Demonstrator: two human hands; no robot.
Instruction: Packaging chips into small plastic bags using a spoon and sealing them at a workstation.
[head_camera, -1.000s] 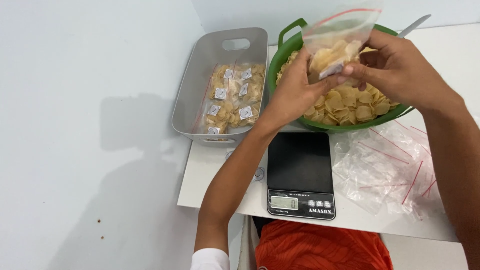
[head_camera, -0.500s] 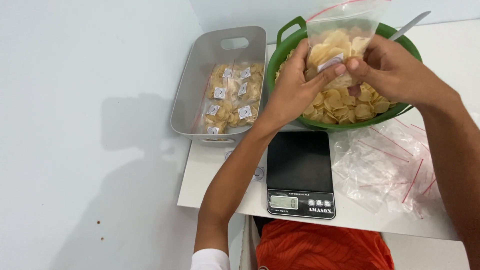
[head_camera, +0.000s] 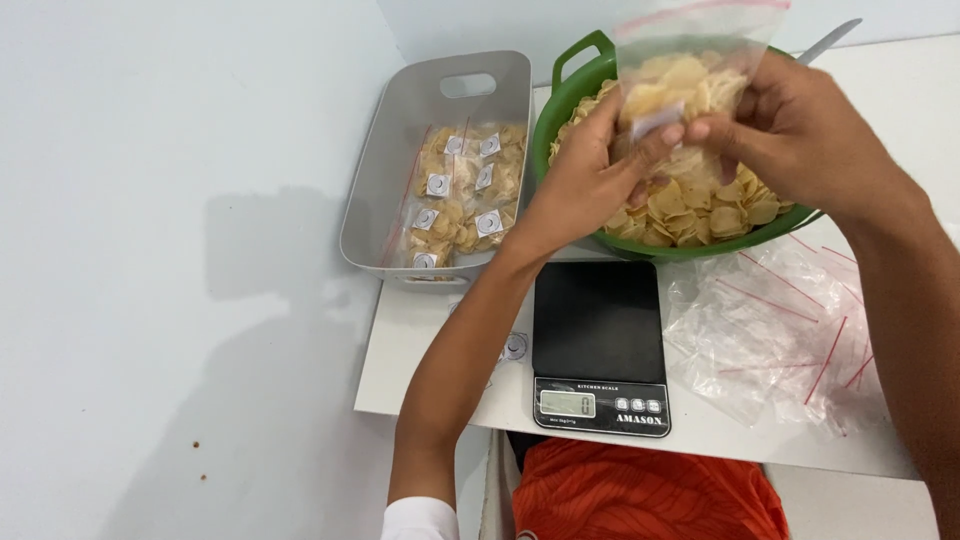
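Both hands hold a clear bag of chips (head_camera: 680, 75) up over the green bowl (head_camera: 570, 85). The left hand (head_camera: 585, 180) pinches the bag's lower left side with closed fingers. The right hand (head_camera: 790, 135) grips its right side, just as near. The bag stands tall, mouth up. Its top is cut off and blurry.

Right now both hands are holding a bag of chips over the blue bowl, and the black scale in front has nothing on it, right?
Not quite: the bowl is green, not blue, as the head view shows. The left hand and right hand do hold the bag of chips over it, and the black scale is bare.
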